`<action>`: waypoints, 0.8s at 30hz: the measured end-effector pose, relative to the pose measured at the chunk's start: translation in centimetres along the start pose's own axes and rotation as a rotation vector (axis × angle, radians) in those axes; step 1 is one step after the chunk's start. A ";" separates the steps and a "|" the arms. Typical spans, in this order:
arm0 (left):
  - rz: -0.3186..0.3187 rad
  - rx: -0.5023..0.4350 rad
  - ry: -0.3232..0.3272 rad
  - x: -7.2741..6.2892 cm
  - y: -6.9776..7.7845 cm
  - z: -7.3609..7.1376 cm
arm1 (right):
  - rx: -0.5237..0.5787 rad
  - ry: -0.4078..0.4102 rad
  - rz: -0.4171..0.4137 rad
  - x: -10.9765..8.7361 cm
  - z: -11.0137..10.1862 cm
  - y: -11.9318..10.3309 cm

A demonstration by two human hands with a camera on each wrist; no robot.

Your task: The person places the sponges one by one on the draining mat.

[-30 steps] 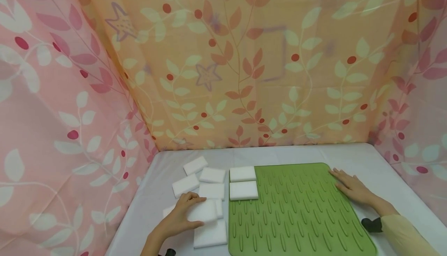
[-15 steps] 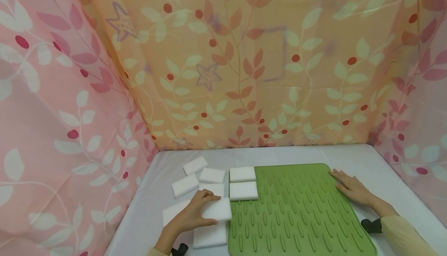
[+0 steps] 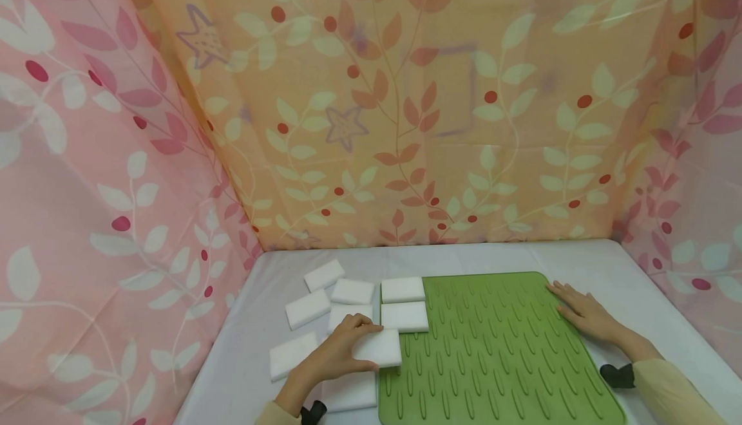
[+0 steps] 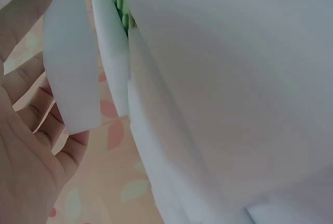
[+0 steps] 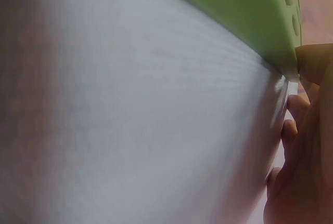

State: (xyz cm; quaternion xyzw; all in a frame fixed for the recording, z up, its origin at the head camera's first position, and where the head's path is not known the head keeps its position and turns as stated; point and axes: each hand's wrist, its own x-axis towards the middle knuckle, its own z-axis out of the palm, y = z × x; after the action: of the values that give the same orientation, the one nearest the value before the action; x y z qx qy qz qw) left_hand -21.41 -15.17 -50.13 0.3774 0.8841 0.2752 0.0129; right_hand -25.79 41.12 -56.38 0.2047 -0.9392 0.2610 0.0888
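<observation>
My left hand (image 3: 333, 352) pinches a white rectangular sponge (image 3: 380, 349) between thumb and fingers, over the left edge of a green ridged mat (image 3: 493, 348). In the left wrist view this sponge (image 4: 73, 63) appears edge-on beside the thumb. Two similar sponges, a far one (image 3: 402, 289) and a nearer one (image 3: 404, 317), lie in line at the mat's far left corner. My right hand (image 3: 588, 315) rests at the mat's right edge, fingers extended. The right wrist view has its fingers (image 5: 291, 130) low on the white surface, the thumb at the mat's edge.
Several loose white sponges lie left of the mat, among them an angled one (image 3: 307, 309) and one (image 3: 350, 391) near the front. A white cloth (image 3: 464, 257) covers the table. Floral curtains (image 3: 394, 103) enclose the back and sides.
My left hand has carried the pinched sponge rightward from above the loose sponges to over the mat's left edge. The right hand has stayed in place.
</observation>
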 end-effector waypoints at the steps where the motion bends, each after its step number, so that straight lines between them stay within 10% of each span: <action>1: 0.010 0.011 0.001 0.2 0.1 0.1 | -0.001 0.002 0.002 0.0 0.0 0.0; 24: 0.042 0.182 0.027 3.4 2.0 3.5 | 0.011 -0.013 0.012 0.1 0.2 0.4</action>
State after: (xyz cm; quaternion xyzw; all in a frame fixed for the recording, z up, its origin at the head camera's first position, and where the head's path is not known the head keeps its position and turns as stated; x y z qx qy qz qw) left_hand -21.66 -10.09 -51.45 0.3916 0.8975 0.1988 -0.0393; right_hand -26.04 41.30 -56.75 0.2010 -0.9396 0.2652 0.0800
